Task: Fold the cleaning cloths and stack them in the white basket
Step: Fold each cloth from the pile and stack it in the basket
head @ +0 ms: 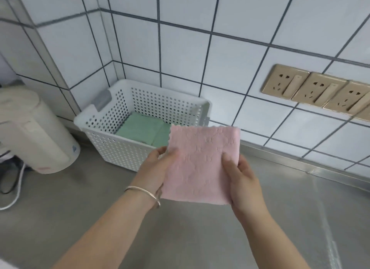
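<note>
I hold a folded pink cleaning cloth (202, 162) flat in the air above the counter, just in front of the white basket (120, 146). My left hand (156, 166) grips its left edge and my right hand (244, 178) grips its right edge, thumbs on top. The perforated basket stands in the wall corner. Folded green cloths (142, 130) lie inside it. The pink cloth's far edge hides the basket's near right corner.
A cream electric kettle (34, 132) with a white cord (14, 198) stands left of the basket. Gold wall sockets (316, 92) line the tiled wall at right. The grey steel counter (200, 238) stretches below my arms.
</note>
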Motion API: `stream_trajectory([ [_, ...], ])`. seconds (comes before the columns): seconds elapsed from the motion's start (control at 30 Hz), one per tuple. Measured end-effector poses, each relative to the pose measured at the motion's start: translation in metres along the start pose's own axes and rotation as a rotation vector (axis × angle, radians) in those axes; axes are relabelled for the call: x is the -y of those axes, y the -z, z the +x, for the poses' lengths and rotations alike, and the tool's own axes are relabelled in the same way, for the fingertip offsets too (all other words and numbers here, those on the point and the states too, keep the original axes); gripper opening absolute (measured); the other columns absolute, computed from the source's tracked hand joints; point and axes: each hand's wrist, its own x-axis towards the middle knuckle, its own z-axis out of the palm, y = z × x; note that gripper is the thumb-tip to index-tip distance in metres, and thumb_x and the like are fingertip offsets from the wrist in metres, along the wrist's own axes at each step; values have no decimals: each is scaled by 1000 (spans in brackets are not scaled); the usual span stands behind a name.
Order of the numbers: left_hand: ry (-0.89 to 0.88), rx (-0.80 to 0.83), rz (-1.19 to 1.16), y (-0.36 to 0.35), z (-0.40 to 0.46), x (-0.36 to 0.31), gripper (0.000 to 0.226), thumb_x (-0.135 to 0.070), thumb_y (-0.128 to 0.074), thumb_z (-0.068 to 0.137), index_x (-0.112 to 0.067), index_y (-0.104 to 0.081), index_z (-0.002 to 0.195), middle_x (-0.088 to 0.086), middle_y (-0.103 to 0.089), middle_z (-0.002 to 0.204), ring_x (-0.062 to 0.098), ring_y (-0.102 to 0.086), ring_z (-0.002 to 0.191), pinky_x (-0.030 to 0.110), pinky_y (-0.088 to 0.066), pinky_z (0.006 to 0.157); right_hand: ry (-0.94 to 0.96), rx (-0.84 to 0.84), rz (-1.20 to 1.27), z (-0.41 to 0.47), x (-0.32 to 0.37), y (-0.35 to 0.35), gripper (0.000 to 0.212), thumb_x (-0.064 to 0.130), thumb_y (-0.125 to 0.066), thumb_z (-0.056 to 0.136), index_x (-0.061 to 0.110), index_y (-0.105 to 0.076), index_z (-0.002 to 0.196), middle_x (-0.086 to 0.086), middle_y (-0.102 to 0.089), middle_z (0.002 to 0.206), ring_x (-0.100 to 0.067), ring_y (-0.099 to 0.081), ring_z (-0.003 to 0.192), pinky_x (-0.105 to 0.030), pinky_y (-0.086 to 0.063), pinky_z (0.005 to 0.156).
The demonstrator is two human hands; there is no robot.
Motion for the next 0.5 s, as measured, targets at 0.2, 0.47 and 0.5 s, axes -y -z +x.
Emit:
stream_trajectory([
  [0.2, 19, 162, 181, 62, 60, -90, 54, -41, -77, 59, -18, -65, 106, 3, -71, 107, 22, -65, 102, 43, -47, 97, 48, -67, -20, 52, 41, -98, 13, 35, -54, 92, 26, -63, 96, 7, -71, 96, -14, -66, 92, -35, -51, 86],
  [0.47, -171, -99, 723, 102, 170, -143, 27, -41, -49, 91, -15, -56, 99, 3, -57, 96, 17, -52, 78, 26, -37, 66, -103, -63, -271, 152, 43, -177, 29, 31, -50, 94, 6, -61, 103, -14, -64, 109, -30, -62, 98, -44, -49, 91],
  [0.5, -146, -120, 768, 107, 185, -142, 30, -40, -49, 91, -13, -56, 103, 5, -57, 100, 21, -51, 84, 27, -36, 72, -152, -36, -281, 165, 37, -183, 27, 28, -49, 94, 6, -61, 104, -14, -64, 108, -30, -61, 95, -44, -49, 90],
])
